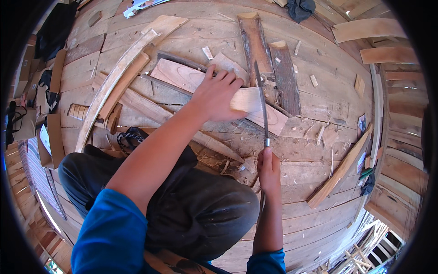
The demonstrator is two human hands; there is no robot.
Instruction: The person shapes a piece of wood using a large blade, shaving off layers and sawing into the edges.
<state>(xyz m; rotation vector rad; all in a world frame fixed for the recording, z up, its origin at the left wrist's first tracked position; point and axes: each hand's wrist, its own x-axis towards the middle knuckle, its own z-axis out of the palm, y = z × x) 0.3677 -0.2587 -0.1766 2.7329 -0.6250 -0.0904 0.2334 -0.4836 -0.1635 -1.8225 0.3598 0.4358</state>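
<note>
My left hand (216,93) presses down on a pale wooden piece (247,100) that lies across a flat plank (269,119) on the wooden floor. My right hand (269,171) grips the handle end of a long thin metal file (262,102). The blade runs straight away from me and rests against the right end of the pale piece. My knees, in dark trousers, are bent below the two arms.
Two dark bark-edged slabs (269,55) lie beyond the file. A long curved plank (114,80) and shorter boards lie at the left. A slanted board (340,171) rests at the right. Shavings and small chips (314,80) litter the floor. Dark cloth (300,8) sits at the top.
</note>
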